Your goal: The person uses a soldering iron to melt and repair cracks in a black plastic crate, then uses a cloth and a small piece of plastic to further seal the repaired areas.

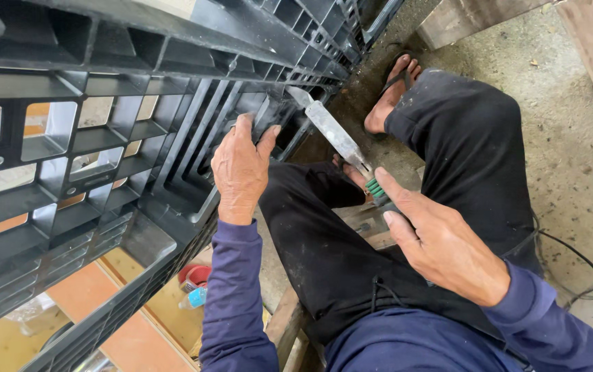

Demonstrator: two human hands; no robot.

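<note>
Purple-sleeved forearms frame the head view, and the right hand [441,241] is wrapped closed around the green-ribbed handle of a flat metal blade tool [334,132], index finger laid along the handle toward the blade, apparently to steer the tip. Beyond that grip the blade runs up and away to the edge of the black plastic pallet [103,138], which stands tilted on edge beside the seated person's knees. The left hand [241,169] clamps over a pallet rib just beside the blade tip, fingers hooked over the rib, seemingly bracing the pallet against the tool's push.
</note>
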